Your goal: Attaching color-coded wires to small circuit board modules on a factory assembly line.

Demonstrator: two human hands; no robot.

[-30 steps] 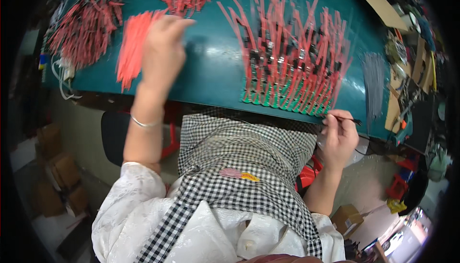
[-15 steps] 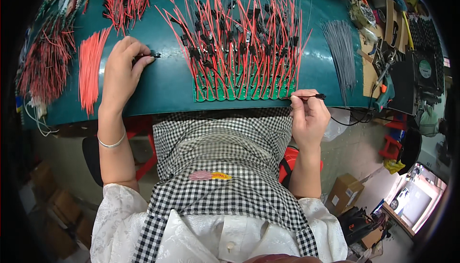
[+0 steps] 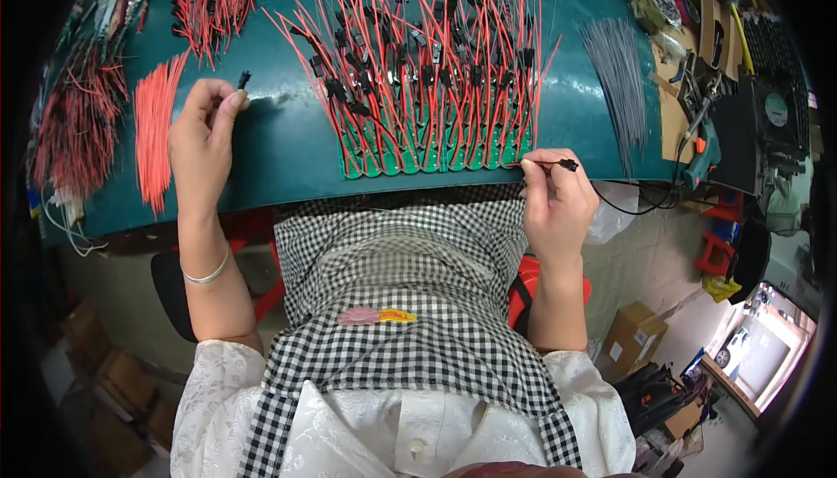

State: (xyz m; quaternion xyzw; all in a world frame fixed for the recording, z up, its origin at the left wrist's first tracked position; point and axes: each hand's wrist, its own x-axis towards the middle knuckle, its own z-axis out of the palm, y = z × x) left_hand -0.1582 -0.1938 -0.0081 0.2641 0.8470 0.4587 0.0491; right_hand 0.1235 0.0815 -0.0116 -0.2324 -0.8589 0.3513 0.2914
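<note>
My left hand (image 3: pixel 201 142) is raised over the table, thumb and fingers pinched on a small black connector (image 3: pixel 244 80) that sticks up past the fingertips. Whether wires trail from it is hidden by the fingers. At the near right corner of the green circuit boards (image 3: pixel 410 162), my right hand (image 3: pixel 561 199) is closed on a wired connector (image 3: pixel 568 165). Its black plug juts out on the right of the hand, and a short red wire points left toward the boards' edge. Red wires (image 3: pixel 397 86) with black plugs rise thickly from the boards.
Left of the boards lie a bundle of plain red wires (image 3: pixel 157 134), a pile of wired connectors (image 3: pixel 222 3) and a larger dark red wire bundle (image 3: pixel 83 125). Grey wires (image 3: pixel 617 86) lie to the right. Beyond them is a teal-handled tool (image 3: pixel 701 169) with a black cord.
My left hand has drawn back left, away from the boards, and its connector now points up and away instead of right. My right hand has barely moved. The view has shifted slightly.
</note>
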